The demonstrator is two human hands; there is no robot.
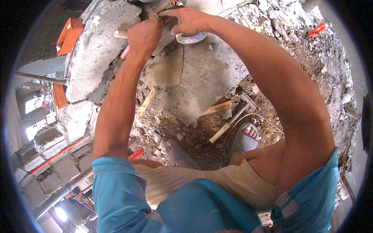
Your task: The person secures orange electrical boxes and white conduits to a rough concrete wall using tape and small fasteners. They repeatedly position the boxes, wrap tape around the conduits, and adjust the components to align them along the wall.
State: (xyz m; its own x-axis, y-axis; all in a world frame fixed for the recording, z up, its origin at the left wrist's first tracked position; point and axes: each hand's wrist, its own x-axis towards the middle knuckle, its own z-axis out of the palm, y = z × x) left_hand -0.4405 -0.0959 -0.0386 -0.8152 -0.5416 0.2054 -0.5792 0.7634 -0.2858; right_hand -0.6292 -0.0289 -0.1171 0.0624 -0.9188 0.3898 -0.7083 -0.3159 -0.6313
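Rough, matt concrete everywhere: the slab (210, 70) shows a dusty, pitted face with one smoother, damp-looking patch, and the rubble (281, 17) breaks up coarse and chalky. Crumbly, gritty soil (202, 149) below. There's the tape (191, 38), smooth with a light sheen, and the orange box (70, 34), slick like moulded plastic. Look at the rebar (40, 78), ribbed, dull metal! The stake (217, 108) is raw, splintery wood. Soft, matt cloth in the shirt (206, 204), creased woven cloth in the shorts (182, 180), and the sandals (244, 144) look smooth, rubbery, matt.
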